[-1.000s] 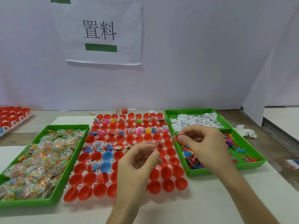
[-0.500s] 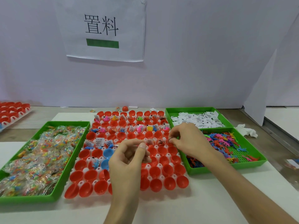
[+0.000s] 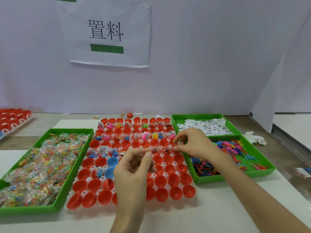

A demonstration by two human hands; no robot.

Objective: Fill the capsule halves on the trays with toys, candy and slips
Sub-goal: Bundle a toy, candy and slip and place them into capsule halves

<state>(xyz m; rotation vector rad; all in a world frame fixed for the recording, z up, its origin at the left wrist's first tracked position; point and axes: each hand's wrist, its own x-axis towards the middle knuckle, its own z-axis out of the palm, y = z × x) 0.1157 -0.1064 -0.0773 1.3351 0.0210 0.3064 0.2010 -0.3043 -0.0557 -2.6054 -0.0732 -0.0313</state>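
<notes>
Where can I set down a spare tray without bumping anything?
Free: the white tabletop in front of the capsule tray and toy tray, along the near edge; a smaller patch left of the candy tray. Crowded: the trays sit close side by side, left hand and right hand over the capsule tray, a tissue beside the toy tray.

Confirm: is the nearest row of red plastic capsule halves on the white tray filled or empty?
Empty: the visible halves show bare red insides, no toy, candy or slip; the left hand hides some.
</notes>
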